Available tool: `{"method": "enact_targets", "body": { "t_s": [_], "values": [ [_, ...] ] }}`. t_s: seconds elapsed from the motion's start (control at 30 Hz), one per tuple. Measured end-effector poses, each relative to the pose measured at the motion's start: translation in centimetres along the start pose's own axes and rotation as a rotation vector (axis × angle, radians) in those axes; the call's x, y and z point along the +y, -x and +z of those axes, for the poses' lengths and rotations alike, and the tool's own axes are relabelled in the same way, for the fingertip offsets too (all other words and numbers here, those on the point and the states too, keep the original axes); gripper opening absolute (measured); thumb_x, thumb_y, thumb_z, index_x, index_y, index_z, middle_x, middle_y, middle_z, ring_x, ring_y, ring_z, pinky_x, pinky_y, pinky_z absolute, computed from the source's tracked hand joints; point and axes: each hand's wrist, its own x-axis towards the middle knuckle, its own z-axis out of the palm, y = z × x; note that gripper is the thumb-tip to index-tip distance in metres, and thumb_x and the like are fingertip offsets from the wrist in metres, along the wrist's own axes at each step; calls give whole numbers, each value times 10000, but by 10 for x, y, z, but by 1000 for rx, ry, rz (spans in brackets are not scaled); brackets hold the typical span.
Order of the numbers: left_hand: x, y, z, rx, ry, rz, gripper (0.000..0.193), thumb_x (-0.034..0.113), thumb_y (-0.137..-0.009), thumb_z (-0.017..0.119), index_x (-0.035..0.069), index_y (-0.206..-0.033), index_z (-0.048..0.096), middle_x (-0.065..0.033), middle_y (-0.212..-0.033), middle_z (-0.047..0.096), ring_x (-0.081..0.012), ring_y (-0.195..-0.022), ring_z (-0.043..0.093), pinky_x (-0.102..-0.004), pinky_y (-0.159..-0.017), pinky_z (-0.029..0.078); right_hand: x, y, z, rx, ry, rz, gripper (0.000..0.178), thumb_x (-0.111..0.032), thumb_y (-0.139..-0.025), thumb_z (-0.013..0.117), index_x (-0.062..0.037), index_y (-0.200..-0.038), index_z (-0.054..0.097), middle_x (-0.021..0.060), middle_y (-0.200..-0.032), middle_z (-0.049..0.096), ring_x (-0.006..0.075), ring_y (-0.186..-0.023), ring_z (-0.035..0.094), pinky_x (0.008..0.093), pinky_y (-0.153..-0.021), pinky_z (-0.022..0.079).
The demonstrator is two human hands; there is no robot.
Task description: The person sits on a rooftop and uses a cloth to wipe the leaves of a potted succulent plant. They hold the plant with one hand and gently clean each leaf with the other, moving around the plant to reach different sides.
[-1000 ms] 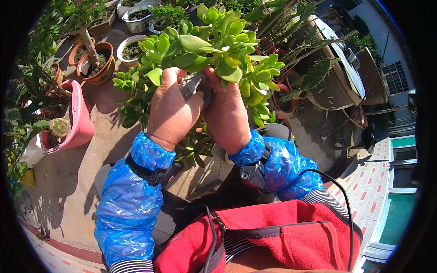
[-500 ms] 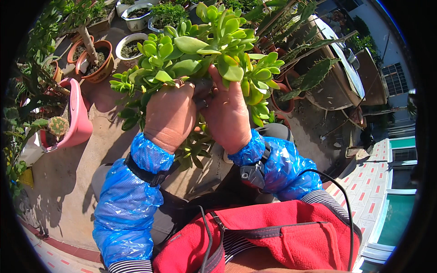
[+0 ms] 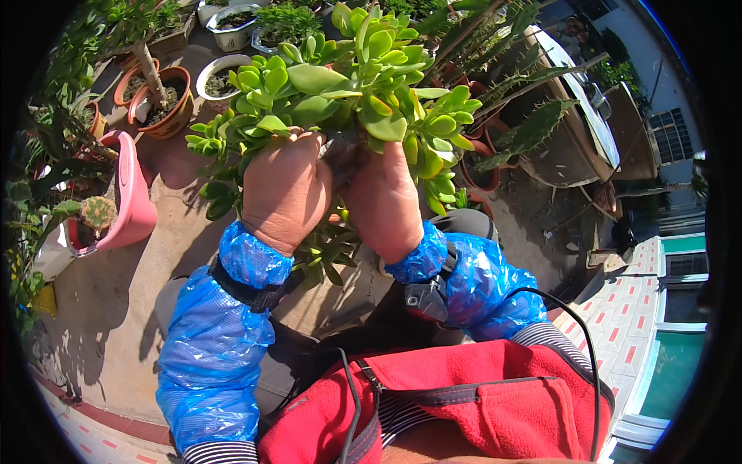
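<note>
two hands (image 3: 285,189) grip a greyish lump (image 3: 338,145) under a bushy succulent (image 3: 314,109) with plump, glossy green leaves (image 3: 318,79).

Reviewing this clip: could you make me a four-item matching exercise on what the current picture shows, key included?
Things
1. Pink planter
2. Plastic sleeves
3. Broad-leaved succulent
4. Fleece garment

Place, colour or state
A. Red, along the lower edge of the picture
B. Top centre, right at the left hand and right hand
C. Toward the left side, with a small cactus in it
D. Blue, shiny and crinkled

Pairs: 1-C, 2-D, 3-B, 4-A
</note>
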Motion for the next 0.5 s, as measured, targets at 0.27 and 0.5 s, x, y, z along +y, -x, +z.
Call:
{"method": "enact_targets", "body": {
  "t_s": [0.27,0.5],
  "values": [
    [-15,-5,-18,60,41,-322,258,97,-810,692,55,-1065,694,-190,-994,727,-405,-896,705,-453,-784,578,7,6,8,118,40,-82,632,-577,-1074,525,-168,-1551,460,30,-1470,545,195,-1343,514,442,-1142,384],
    [-15,4,-22,-4,-175,-111,307,44,-830,699,90,-1115,595,-160,-1017,709,-417,-896,696,-468,-765,580,26,3,-2,62,-51,1,483,-393,-1137,415,-95,-1512,478,89,-1517,517,273,-1431,441,452,-1218,293]
  ]
}}
